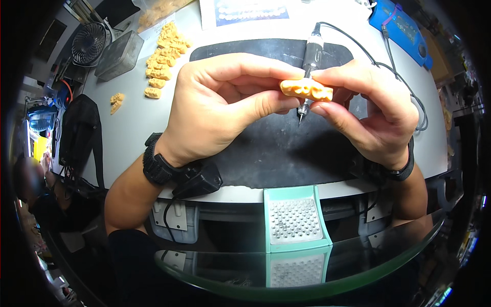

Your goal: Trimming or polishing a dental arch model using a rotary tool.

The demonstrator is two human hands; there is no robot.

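Note:
Above the black mat (255, 158), a small tan-orange carved piece (307, 90) with a bumpy side is held level between both hands. My left hand (204, 110) pinches its left end between thumb and fingers. At its right end, my right hand (381, 110) grips it the same way. Behind the piece, a rotary hand tool (314, 51) with a dark grip and thin pointed bit lies on the mat. Its middle is partly covered by the piece and fingertips. My curled lower fingers are partly hidden.
Several similar tan pieces (164, 60) lie in a line at the far left, with one cluster (116, 102) apart. A metal block (120, 55) and fan (88, 45) stand beyond. A blue control box (401, 33) sits far right, cable trailing. A green-framed grater (294, 220) juts from the near edge.

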